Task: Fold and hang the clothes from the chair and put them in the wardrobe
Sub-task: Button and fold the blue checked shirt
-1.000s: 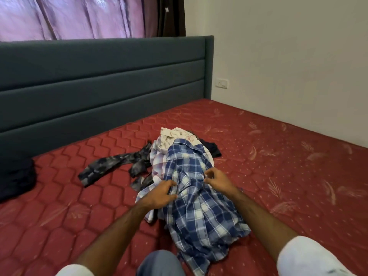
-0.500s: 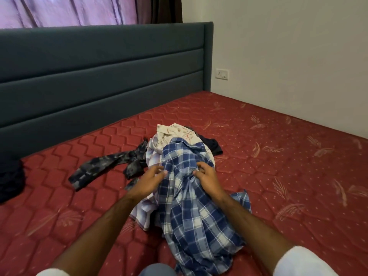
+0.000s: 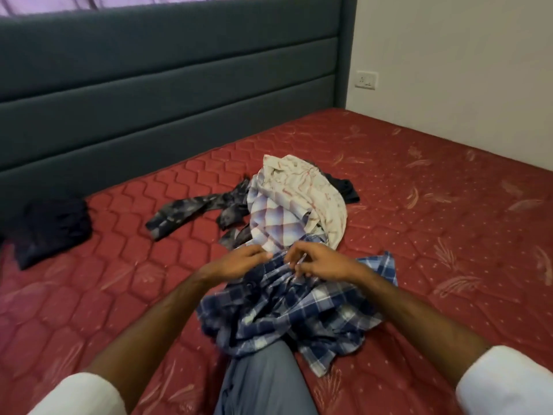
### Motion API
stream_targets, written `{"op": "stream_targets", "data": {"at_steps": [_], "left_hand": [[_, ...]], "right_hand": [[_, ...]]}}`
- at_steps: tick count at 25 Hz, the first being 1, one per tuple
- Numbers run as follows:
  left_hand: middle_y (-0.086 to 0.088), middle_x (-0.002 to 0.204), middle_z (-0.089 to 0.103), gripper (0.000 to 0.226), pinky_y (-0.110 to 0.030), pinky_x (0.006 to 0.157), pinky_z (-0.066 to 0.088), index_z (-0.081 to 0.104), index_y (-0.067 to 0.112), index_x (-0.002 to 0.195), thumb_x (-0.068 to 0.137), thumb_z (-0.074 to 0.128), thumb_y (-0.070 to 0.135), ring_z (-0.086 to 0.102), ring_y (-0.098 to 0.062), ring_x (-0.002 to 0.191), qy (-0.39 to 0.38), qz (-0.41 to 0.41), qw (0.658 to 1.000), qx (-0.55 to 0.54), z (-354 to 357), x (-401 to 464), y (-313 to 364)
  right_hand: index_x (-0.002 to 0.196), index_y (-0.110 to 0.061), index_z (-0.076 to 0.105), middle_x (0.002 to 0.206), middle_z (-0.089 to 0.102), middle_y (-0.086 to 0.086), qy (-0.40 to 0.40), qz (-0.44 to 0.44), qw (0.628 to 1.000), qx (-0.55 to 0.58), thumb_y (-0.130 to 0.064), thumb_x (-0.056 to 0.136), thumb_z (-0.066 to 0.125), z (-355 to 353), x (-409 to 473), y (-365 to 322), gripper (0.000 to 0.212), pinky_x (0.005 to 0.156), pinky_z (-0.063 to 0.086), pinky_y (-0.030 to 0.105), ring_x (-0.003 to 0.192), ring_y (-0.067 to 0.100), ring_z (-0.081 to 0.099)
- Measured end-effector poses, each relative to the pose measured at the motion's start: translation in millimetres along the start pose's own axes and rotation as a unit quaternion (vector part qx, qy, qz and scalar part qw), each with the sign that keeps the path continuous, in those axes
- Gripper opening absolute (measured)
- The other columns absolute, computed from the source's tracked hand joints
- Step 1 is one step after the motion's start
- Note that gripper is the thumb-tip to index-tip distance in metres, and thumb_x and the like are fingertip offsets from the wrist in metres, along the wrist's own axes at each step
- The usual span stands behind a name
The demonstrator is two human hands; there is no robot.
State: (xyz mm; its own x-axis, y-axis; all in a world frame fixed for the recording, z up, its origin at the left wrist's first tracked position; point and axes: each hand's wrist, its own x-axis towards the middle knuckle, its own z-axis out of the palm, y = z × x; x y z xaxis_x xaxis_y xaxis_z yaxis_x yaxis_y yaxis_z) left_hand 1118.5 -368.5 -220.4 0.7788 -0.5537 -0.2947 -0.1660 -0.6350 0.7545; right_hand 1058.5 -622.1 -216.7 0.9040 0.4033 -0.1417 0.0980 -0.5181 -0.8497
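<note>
blue checked shirt: soft, light, floppy | left hand and right hand both pinch its top edge | best grabbed by the collar

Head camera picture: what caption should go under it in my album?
Both hands, left and right, pinch a dark blue plaid shirt on a red quilted mattress.

A person's left hand and right hand pinch a crumpled blue checked shirt on a red mattress, just beside a heap of clothes.
</note>
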Motion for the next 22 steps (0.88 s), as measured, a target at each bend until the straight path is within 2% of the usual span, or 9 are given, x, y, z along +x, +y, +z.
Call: {"op": "stream_targets", "data": {"at_steps": [2,4,7,9,12,14,16,19,22], "left_hand": [[0.007,0.118,0.063,0.057,-0.028,0.085,0.051,0.052,0.023,0.131,0.088,0.070,0.056,0.063,-0.011,0.105,-0.021,-0.005,0.999,0.024,5,-20,-23],[-0.004,0.112,0.065,0.056,-0.036,0.083,0.056,0.042,0.023,0.133,0.089,0.077,0.027,0.066,-0.020,0.102,-0.011,-0.023,0.998,0.054,7,-41,-48],[-0.003,0.108,0.068,0.035,-0.041,0.089,0.054,0.059,0.008,0.122,0.090,0.073,0.008,0.063,-0.017,0.098,0.028,-0.045,0.996,0.077,11,-65,-71],[0.006,0.105,0.069,0.031,-0.039,0.088,0.052,0.064,0.004,0.117,0.092,0.073,0.019,0.063,-0.015,0.100,0.026,-0.032,0.991,0.128,18,-71,-77],[-0.004,0.131,0.055,0.070,-0.039,0.095,0.044,0.049,0.015,0.137,0.086,0.069,0.059,0.054,-0.027,0.123,0.119,-0.103,0.956,0.249,23,-78,-85],[-0.005,0.135,0.057,0.084,-0.039,0.098,0.048,0.043,0.017,0.141,0.079,0.071,0.065,0.058,-0.026,0.121,0.123,-0.149,0.962,0.193,25,-79,-100],[-0.001,0.124,0.067,0.066,-0.026,0.088,0.052,0.050,0.021,0.135,0.080,0.079,0.045,0.065,-0.019,0.106,0.085,-0.140,0.980,0.112,28,-86,-111],[0.012,0.095,0.064,0.040,-0.007,0.062,0.038,0.062,0.023,0.121,0.085,0.079,0.029,0.061,-0.011,0.084,0.040,-0.058,0.986,0.154,17,-108,-113],[0.006,0.091,0.064,0.028,-0.022,0.065,0.046,0.063,0.017,0.107,0.088,0.072,0.036,0.062,-0.017,0.083,0.064,0.044,0.963,0.258,-27,-138,-96]], "right_hand": [[0.120,-0.015,0.058,0.110,0.061,0.001,0.050,-0.021,0.998,-0.040,-0.006,0.095,0.064,4,2,-2,0.027,0.076,0.053,0.036,0.086,0.016,0.064],[0.129,-0.016,0.053,0.125,0.055,0.002,0.054,-0.030,0.995,-0.078,-0.009,0.094,0.066,16,9,-8,0.038,0.074,0.051,0.029,0.087,0.018,0.064],[0.140,-0.014,0.051,0.139,0.050,0.005,0.017,-0.036,0.985,-0.165,-0.012,0.093,0.066,42,31,-21,0.050,0.080,0.048,0.027,0.104,0.022,0.063],[0.142,-0.018,0.053,0.141,0.054,0.007,-0.003,-0.035,0.966,-0.255,-0.027,0.089,0.068,58,51,-30,0.057,0.100,0.044,0.036,0.126,0.025,0.053],[0.150,-0.015,0.044,0.146,0.055,0.007,-0.087,0.034,0.944,-0.315,-0.044,0.090,0.070,74,77,-39,0.071,0.108,0.042,0.041,0.132,0.028,0.052],[0.143,-0.009,0.051,0.138,0.060,0.009,-0.116,0.069,0.945,-0.298,-0.041,0.092,0.071,80,88,-40,0.063,0.100,0.047,0.036,0.124,0.029,0.058],[0.126,-0.007,0.066,0.123,0.069,0.010,-0.109,0.064,0.947,-0.294,-0.034,0.093,0.071,81,94,-41,0.043,0.094,0.052,0.038,0.112,0.029,0.064],[0.104,-0.007,0.075,0.102,0.073,0.005,-0.036,0.051,0.973,-0.221,-0.021,0.097,0.064,62,103,-63,0.019,0.081,0.052,0.033,0.092,0.020,0.066],[0.096,-0.008,0.074,0.082,0.067,0.000,0.105,-0.012,0.990,-0.098,-0.017,0.100,0.059,32,109,-126,0.018,0.059,0.041,0.026,0.064,0.009,0.054]]}}
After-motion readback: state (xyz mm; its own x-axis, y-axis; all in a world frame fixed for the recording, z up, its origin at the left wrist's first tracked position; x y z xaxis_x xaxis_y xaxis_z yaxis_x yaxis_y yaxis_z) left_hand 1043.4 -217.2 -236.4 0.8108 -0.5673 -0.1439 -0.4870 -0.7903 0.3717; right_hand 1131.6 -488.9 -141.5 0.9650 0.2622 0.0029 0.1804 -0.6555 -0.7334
